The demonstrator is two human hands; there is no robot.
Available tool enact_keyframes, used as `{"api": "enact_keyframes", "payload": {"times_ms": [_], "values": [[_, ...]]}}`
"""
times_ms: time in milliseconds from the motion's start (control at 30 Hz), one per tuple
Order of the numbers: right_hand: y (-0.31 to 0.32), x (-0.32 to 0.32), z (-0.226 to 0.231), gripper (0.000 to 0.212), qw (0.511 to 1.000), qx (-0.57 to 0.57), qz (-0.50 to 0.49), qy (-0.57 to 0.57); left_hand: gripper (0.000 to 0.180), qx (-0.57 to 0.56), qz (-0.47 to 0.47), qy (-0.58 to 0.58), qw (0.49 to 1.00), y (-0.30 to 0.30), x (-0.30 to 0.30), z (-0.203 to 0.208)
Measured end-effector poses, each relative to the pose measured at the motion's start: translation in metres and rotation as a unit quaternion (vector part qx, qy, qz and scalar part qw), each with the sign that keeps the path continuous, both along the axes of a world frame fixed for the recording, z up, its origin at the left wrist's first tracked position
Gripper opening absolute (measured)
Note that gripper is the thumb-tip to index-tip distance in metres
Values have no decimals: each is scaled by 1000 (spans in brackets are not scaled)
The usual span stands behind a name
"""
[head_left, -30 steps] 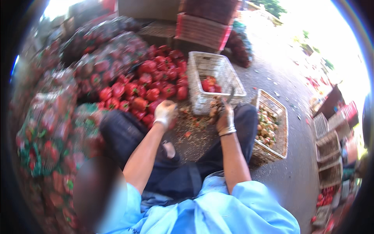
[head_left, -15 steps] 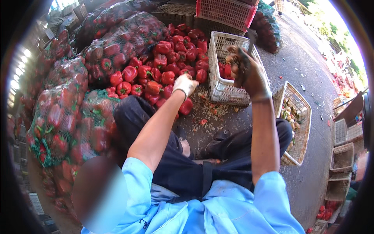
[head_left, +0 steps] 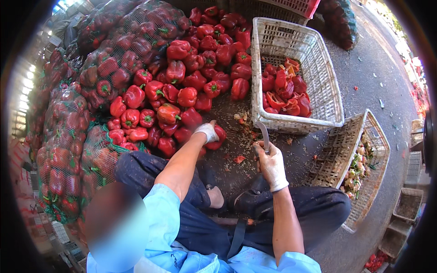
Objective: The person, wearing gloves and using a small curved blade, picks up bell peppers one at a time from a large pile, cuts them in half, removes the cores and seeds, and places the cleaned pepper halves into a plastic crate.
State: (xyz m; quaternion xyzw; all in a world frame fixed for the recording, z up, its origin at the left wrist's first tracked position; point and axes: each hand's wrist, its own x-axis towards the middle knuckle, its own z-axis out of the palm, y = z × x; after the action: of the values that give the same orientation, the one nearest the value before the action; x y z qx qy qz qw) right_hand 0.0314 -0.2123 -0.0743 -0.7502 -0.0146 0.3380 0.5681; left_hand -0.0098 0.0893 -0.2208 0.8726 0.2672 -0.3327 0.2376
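Observation:
My left hand, in a white glove, is at the near edge of a pile of red bell peppers. Its fingers curl round a red bell pepper whose far side partly shows beyond the glove. To the right, my right hand, also gloved, is closed on the handle of a knife with a short curved blade pointing up and away. The handle is mostly hidden in the fist. Beyond the knife, a white plastic crate holds cut red pepper pieces.
Net sacks full of red peppers line the left side. A tilted crate with pepper cores stands by my right knee. Seeds and scraps litter the floor between my legs. Several more crates sit far right.
My right hand has come down from above the white crate to in front of it, knife still held. My left hand has drawn back from the pile to a nearer pepper. The view has shifted.

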Motion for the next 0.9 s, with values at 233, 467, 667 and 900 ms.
{"api": "enact_keyframes", "payload": {"times_ms": [233,467,667,900], "values": [[6,6,-17,29,998,11,-23,50,107,-39,58,-42,997,-7,-7,-9],[-3,20,-34,48,997,-5,-34,-74,101,-147,-3,-79,986,-40,14,52],[-15,11,-33,62,992,71,87,55,85,-310,-90,-110,940,-72,9,132],[-5,-9,-18,48,964,190,17,184,69,-232,-46,-248,939,-77,-17,183]]}}
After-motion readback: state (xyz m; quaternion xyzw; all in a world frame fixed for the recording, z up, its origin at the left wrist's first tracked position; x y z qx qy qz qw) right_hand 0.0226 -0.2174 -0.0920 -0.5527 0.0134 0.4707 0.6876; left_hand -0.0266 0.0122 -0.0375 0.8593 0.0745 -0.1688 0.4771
